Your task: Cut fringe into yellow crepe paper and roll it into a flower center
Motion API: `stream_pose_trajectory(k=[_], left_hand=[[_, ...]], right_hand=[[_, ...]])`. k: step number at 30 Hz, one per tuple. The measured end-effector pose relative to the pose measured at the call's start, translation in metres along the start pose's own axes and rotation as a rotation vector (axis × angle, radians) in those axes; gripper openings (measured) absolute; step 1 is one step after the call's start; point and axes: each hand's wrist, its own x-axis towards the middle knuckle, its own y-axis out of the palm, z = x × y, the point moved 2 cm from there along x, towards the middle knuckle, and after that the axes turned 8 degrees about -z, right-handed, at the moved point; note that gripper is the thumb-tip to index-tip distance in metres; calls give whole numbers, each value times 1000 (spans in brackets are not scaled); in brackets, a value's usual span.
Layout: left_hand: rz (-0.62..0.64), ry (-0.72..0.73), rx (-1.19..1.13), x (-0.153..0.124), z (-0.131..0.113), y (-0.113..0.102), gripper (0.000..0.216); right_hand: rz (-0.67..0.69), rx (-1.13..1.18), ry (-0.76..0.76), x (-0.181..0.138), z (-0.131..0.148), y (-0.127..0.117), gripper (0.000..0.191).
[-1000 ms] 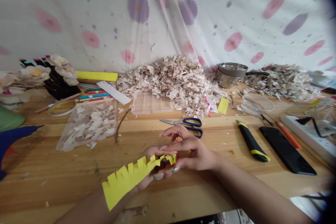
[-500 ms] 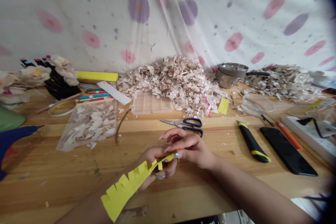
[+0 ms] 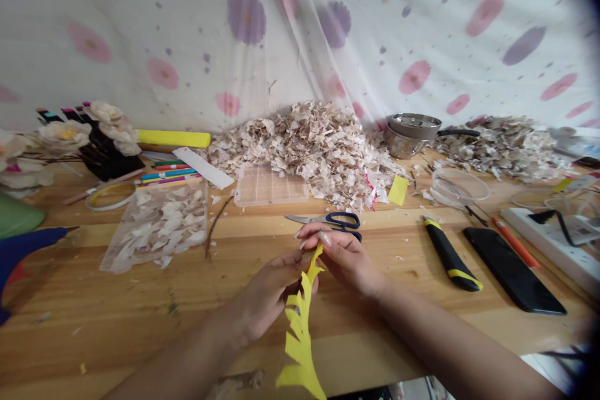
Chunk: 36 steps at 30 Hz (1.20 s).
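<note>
A yellow paper strip (image 3: 300, 331) with cuts along one edge hangs down from my hands, its loose end near the table's front. My right hand (image 3: 344, 259) pinches the strip's upper end between thumb and fingers. Close against it on the left, my left hand (image 3: 276, 290) has its fingers curled at the same upper end, partly behind the paper. Just beyond my right hand lie scissors (image 3: 344, 220) with dark blue handles, partly hidden by the fingers.
Behind are a large heap of pale flakes (image 3: 323, 150) and a clear compartment box (image 3: 272, 186). A flake-filled tray (image 3: 159, 219) sits left. On the right lie a utility knife (image 3: 450, 256), a phone (image 3: 513, 272) and a power strip (image 3: 548, 244). A hot glue gun (image 3: 32, 250) is far left.
The strip's free end has swung right, from over my left forearm to hanging between my arms. My hands have risen slightly, and my left hand has turned beside the strip.
</note>
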Motion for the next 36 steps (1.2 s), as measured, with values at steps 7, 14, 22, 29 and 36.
stream_pose_trajectory(k=[7, 14, 22, 29, 36], left_hand=[[-110, -42, -112, -9, -9, 12, 33], [-181, 45, -144, -10, -8, 12, 29], [-352, 253, 101, -10, -13, 13, 26], [-457, 372, 306, -14, -11, 11, 28], [-458, 421, 371, -15, -10, 11, 26]], right_hand=[[21, -22, -17, -1, -2, -1, 21], [-29, -174, -105, -2, 8, 3, 22], [4, -809, -666, -12, 24, 2, 21], [110, -1149, -883, -7, 37, -9, 19], [141, -1213, -756, -2, 30, -4, 15]])
